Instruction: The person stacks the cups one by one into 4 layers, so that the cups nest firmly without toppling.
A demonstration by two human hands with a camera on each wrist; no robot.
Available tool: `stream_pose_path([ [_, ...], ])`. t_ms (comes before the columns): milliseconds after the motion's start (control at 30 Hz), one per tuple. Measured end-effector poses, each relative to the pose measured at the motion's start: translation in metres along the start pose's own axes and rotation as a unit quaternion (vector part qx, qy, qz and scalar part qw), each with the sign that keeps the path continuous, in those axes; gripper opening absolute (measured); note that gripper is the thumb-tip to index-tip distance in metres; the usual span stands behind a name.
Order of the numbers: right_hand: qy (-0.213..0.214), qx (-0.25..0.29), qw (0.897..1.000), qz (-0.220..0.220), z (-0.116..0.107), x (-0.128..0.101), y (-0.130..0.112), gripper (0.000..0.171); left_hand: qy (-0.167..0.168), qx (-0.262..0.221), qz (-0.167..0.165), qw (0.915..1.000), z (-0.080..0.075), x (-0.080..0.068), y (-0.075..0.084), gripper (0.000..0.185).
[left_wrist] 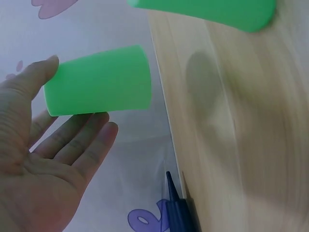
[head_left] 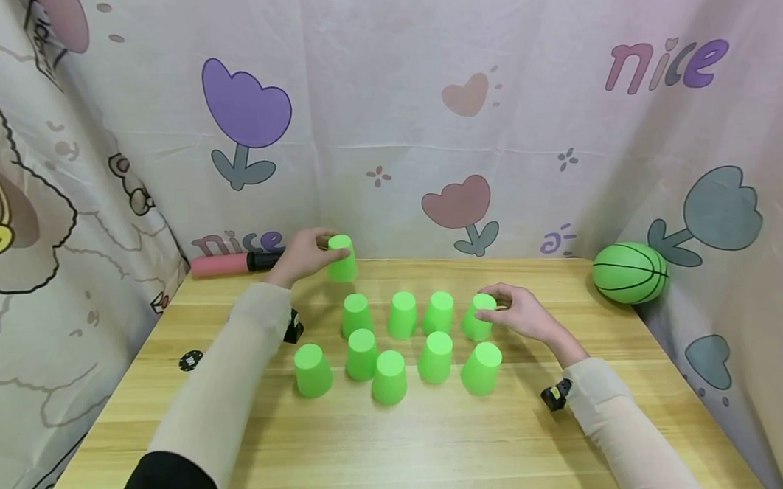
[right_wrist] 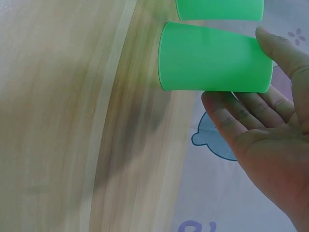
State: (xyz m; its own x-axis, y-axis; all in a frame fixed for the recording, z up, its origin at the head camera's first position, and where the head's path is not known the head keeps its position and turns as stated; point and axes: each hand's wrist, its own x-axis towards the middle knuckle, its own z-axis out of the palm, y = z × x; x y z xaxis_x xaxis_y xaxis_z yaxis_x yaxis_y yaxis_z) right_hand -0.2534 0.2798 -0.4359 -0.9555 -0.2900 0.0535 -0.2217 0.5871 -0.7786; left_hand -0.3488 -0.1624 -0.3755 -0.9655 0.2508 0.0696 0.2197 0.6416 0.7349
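My left hand (head_left: 304, 256) holds a green plastic cup (head_left: 342, 259) upside down near the back edge of the table. In the left wrist view the thumb and fingers grip this cup (left_wrist: 99, 82) near its narrow closed end, its wide rim off the tabletop. With thumb and fingers on opposite sides, my right hand (head_left: 521, 311) grips another upside-down green cup (head_left: 479, 318) at the right end of the back row. Whether that cup (right_wrist: 215, 58) touches the table I cannot tell. Several more green cups (head_left: 389, 378) stand upside down in two loose rows between the hands.
A pink cylinder (head_left: 220, 265) with a black tapered end lies at the back left edge. A round black chip (head_left: 190, 360) lies on the wooden table (head_left: 416, 457) at left. At the right back corner sits a green ball (head_left: 630, 272). Printed curtains (head_left: 370, 90) hang behind and beside.
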Motion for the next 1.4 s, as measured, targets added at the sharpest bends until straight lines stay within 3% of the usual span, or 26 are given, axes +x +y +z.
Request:
stream_pose_path([
  [633, -0.002, 0.007, 1.0, -0.008, 0.0, -0.001, -0.004, 0.051, -0.009, -0.006, -0.049, 0.9987, 0.035, 0.04, 0.014, 0.06],
  [900, -0.001, 0.01, 1.0, -0.007, 0.001, -0.003, -0.004, 0.051, -0.027, -0.011, -0.065, 0.9975, 0.048, 0.043, 0.023, 0.061],
  [1400, 0.013, 0.016, 1.0, 0.011, 0.005, -0.002, -0.001, 0.056, -0.04, -0.008, -0.068, 0.9968, 0.058, 0.047, 0.014, 0.062],
])
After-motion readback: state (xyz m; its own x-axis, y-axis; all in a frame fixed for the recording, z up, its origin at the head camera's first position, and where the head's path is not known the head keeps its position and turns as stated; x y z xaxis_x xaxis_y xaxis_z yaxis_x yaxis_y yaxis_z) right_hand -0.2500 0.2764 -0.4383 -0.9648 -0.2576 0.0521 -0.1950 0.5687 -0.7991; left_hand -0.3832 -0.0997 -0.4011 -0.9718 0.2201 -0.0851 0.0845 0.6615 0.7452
